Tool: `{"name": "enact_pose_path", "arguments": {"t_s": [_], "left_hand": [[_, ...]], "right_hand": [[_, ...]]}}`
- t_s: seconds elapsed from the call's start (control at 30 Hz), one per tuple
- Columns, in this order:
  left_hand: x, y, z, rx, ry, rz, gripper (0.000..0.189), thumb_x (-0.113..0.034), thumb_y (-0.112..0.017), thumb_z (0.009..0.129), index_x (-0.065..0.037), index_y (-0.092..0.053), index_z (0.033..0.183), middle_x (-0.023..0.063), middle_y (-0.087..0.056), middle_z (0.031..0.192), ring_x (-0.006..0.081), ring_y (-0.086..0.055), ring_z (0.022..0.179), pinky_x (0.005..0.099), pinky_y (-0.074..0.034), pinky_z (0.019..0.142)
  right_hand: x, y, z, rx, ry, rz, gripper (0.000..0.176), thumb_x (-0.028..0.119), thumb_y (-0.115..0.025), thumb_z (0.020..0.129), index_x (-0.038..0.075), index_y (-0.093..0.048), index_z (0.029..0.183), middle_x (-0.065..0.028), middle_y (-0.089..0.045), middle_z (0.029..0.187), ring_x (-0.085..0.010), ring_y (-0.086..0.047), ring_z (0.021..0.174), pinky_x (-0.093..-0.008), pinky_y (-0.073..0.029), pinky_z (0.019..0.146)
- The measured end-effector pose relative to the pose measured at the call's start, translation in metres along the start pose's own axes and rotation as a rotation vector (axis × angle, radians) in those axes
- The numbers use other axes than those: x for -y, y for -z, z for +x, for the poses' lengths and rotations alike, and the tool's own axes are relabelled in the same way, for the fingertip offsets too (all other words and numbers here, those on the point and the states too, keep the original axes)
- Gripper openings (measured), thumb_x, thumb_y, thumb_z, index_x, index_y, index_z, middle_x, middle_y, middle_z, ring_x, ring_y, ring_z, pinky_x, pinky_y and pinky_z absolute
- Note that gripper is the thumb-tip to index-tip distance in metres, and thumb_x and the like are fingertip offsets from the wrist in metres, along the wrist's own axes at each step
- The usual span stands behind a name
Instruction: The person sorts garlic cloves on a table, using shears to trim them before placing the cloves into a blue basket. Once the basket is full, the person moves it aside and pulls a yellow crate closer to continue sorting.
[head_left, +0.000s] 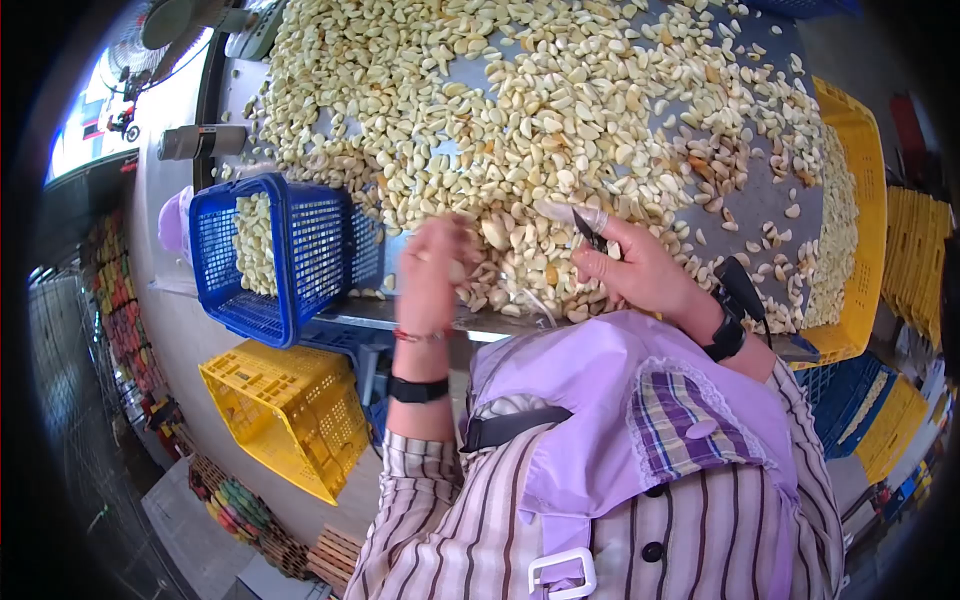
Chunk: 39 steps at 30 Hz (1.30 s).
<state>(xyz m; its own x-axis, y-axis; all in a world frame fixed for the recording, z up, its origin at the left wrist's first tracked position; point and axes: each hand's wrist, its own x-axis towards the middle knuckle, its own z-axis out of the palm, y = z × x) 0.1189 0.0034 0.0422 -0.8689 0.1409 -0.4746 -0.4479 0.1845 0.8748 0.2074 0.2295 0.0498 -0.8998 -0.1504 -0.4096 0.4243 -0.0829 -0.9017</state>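
Note:
Peeled garlic cloves (560, 120) lie in a broad heap across the metal table (770, 215). My right hand (640, 265) is closed around a small knife (590, 232) with a dark, pointed blade, just over the cloves near the table's front edge. A translucent covering shows on a finger of that hand. Motion blurs my left hand (435, 250), whose fingers look curled in above the near side of the heap. Whatever it holds is too smeared to name. Left of it, a blue basket (318, 240) tilts on its side with cloves inside.
A yellow crate (865, 230) with more cloves stands along the table's right end. Below the blue basket is another yellow crate (290, 410). A fan (150, 45) is at the upper left, and stacked yellow crates (912, 260) are at the far right.

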Motion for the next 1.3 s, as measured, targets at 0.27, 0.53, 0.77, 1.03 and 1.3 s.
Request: {"name": "enact_pose_path", "arguments": {"t_s": [0.27, 0.53, 0.77, 1.03, 1.3], "left_hand": [[0.008, 0.04, 0.06, -0.139, -0.375, 1.362, 0.023, -0.023, -0.06, 0.084, -0.009, -0.065, 0.101, 0.0166, -0.066, 0.083, 0.0365, -0.063, 0.075, 0.0432, -0.05, 0.065], [0.003, 0.033, 0.053, -0.063, -0.456, 1.467, 0.017, -0.019, -0.06, 0.082, -0.011, -0.063, 0.097, 0.0122, -0.065, 0.091, 0.034, -0.063, 0.074, 0.0422, -0.051, 0.065], [0.014, 0.057, 0.056, -0.144, -0.434, 1.132, 0.019, -0.023, -0.064, 0.081, -0.008, -0.063, 0.091, 0.0154, -0.066, 0.083, 0.0348, -0.063, 0.075, 0.0413, -0.049, 0.064], [0.003, 0.037, 0.029, 0.086, 0.001, 0.136, 0.009, -0.013, -0.063, 0.084, -0.004, -0.061, 0.085, 0.0013, -0.056, 0.063, 0.0099, -0.051, 0.05, 0.0227, -0.037, 0.043], [-0.01, -0.019, -0.012, 0.488, 0.257, -0.473, 0.012, -0.014, -0.059, 0.085, -0.005, -0.057, 0.092, 0.0031, -0.051, 0.063, 0.0089, -0.04, 0.04, 0.0193, -0.025, 0.034]], "right_hand": [[0.007, 0.01, -0.003, 0.012, -0.086, -0.01, 0.052, 0.028, -0.058, 0.09, 0.009, -0.043, 0.136, -0.0002, -0.058, 0.081, -0.0072, -0.051, 0.071, -0.0252, -0.045, 0.066], [-0.003, 0.01, -0.003, -0.04, -0.078, 0.047, 0.054, 0.024, -0.061, 0.088, 0.006, -0.043, 0.135, -0.0032, -0.062, 0.098, -0.0078, -0.054, 0.079, -0.0256, -0.046, 0.074], [0.008, 0.009, -0.005, 0.022, -0.169, -0.132, 0.053, 0.023, -0.061, 0.088, 0.01, -0.043, 0.136, -0.006, -0.063, 0.096, -0.0085, -0.055, 0.078, -0.026, -0.047, 0.071], [-0.005, 0.003, 0.004, -0.024, 0.252, -0.387, 0.065, 0.033, -0.059, 0.087, 0.021, -0.029, 0.144, -0.0172, -0.061, 0.113, -0.0229, -0.064, 0.08, -0.0337, -0.049, 0.072], [0.004, -0.016, 0.006, 0.176, 0.111, -0.573, 0.075, 0.029, -0.061, 0.085, 0.021, -0.02, 0.147, -0.0161, -0.054, 0.126, -0.0168, -0.057, 0.065, -0.0313, -0.048, 0.067]]}}
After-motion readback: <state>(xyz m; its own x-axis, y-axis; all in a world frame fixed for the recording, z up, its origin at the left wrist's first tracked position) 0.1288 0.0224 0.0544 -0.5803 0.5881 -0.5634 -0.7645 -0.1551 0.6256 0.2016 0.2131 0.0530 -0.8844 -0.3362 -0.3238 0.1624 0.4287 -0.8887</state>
